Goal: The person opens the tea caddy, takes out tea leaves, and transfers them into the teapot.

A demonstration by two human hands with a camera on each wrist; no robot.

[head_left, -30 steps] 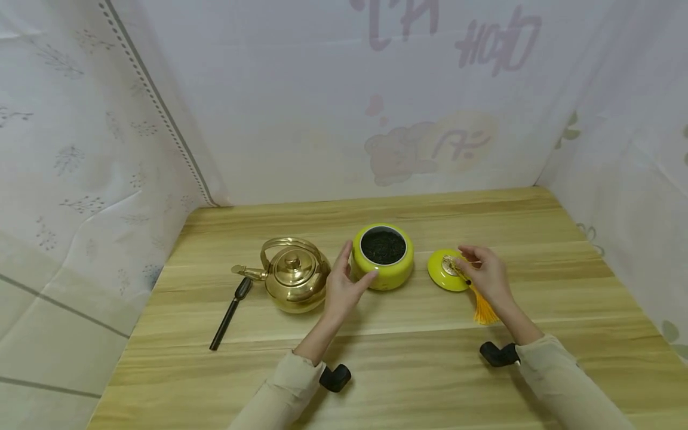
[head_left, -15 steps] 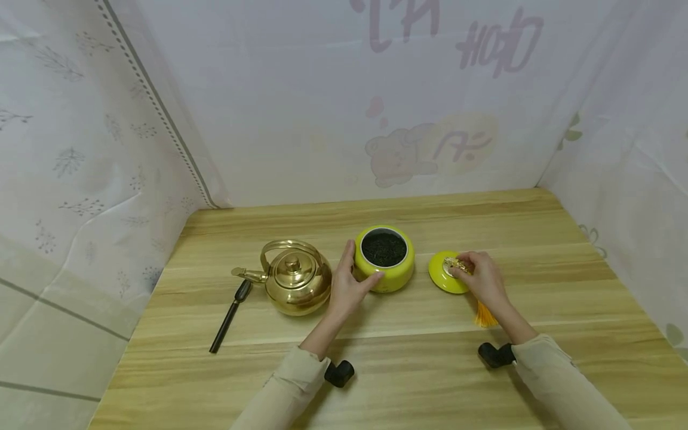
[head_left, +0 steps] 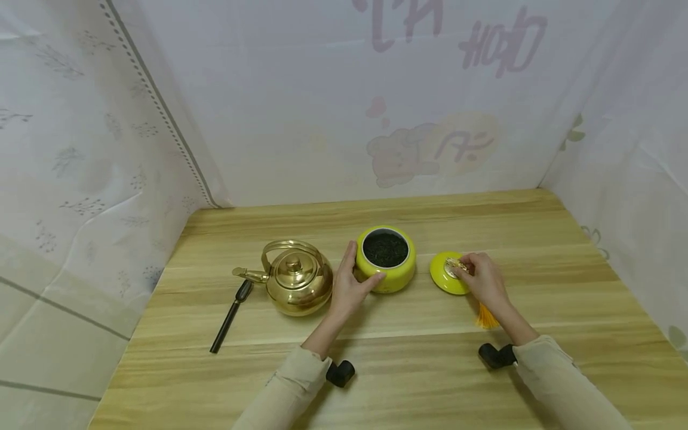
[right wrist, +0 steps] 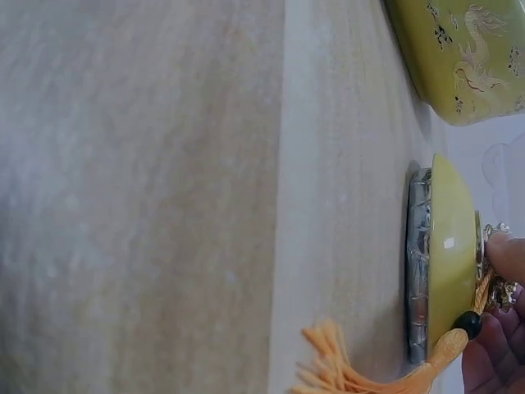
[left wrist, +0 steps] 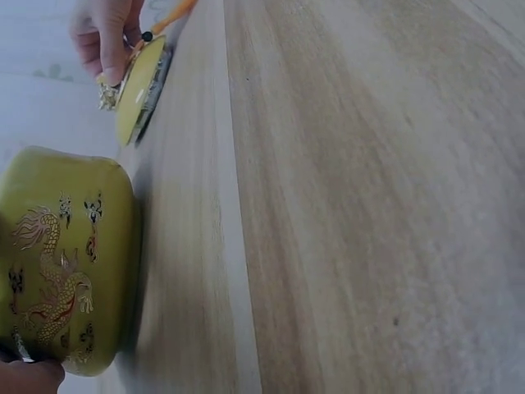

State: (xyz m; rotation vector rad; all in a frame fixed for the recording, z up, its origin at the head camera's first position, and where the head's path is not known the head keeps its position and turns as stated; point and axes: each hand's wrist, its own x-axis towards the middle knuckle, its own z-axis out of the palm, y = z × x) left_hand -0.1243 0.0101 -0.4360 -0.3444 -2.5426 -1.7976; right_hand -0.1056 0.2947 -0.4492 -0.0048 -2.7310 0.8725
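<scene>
A yellow tea jar (head_left: 395, 278) stands upright and uncovered, with dark tea leaves (head_left: 385, 248) inside. My left hand (head_left: 348, 291) holds its left side, thumb on the front and fingers along the far left. The left wrist view shows a dragon pattern on the jar (left wrist: 70, 263). To the right, its yellow lid (head_left: 444, 276) sits knob up on the table. My right hand (head_left: 486, 280) pinches the gold knob (right wrist: 497, 279). From the knob hangs an orange tassel (head_left: 486, 316) with a dark bead (right wrist: 468, 323).
A brass teapot (head_left: 295, 286) stands just left of my left hand, spout to the left. Near the spout lies a dark tea scoop (head_left: 228, 322), its head partly under the spout. Everything rests on a wooden table (head_left: 408, 370) enclosed by printed cloth walls (head_left: 301, 119).
My right fingers have closed onto the lid's knob from its right side. My left hand has moved slightly right, closer against the jar. Jar and lid stay in place.
</scene>
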